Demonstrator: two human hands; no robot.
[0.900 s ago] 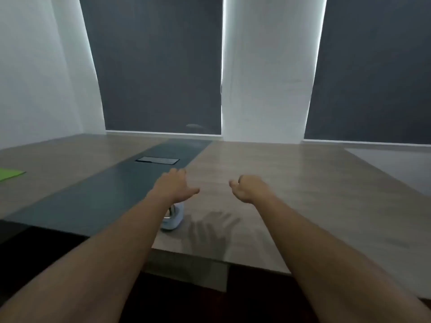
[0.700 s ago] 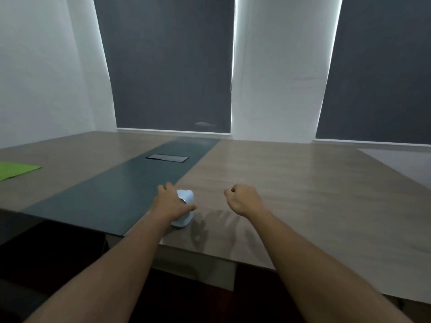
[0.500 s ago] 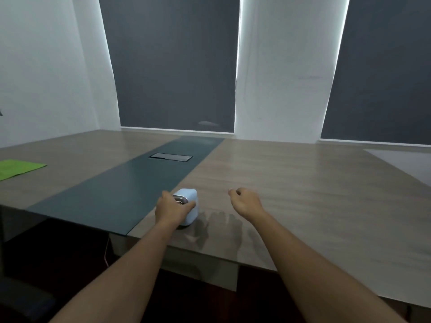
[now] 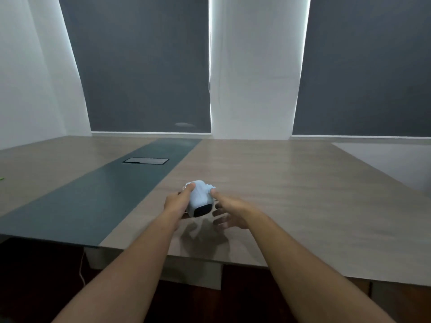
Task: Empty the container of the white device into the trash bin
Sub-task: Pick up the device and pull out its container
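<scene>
The white device [image 4: 200, 198] is a small rounded box with a dark panel on the end facing me. It is lifted off the wooden table [image 4: 291, 194] and tilted. My left hand [image 4: 178, 201] grips its left side, thumb on top. My right hand [image 4: 229, 212] is at its right side with fingers spread; the index fingertip touches the device's upper right edge. No trash bin is in view.
A dark grey strip [image 4: 98, 197] runs along the table with a closed cable hatch [image 4: 146, 161] in it. A green sheet's corner [image 4: 1, 178] shows at the far left edge. Dark blinds and white wall stand behind. The floor under the table's near edge is dark.
My left hand has lifted the white device off the table and tipped it toward me. My right hand opened and moved in against the device's right side.
</scene>
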